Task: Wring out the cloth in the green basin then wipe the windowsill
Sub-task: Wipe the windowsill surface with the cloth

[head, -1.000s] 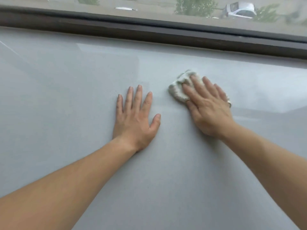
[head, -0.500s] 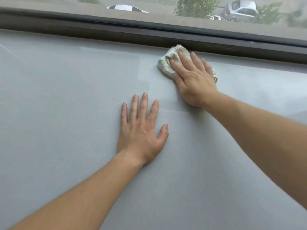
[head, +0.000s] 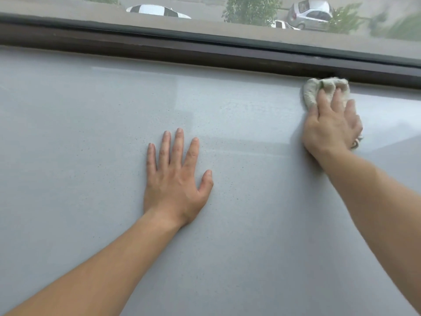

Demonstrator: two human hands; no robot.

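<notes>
Against window frame (head: 205, 53) | right hand (head: 331, 126) slid cloth (head: 312, 92) rightward

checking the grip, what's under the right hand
The cloth lies under the right hand on the windowsill; its far edge and a scrap by the wrist show. The rest beneath the palm is covered.
</notes>
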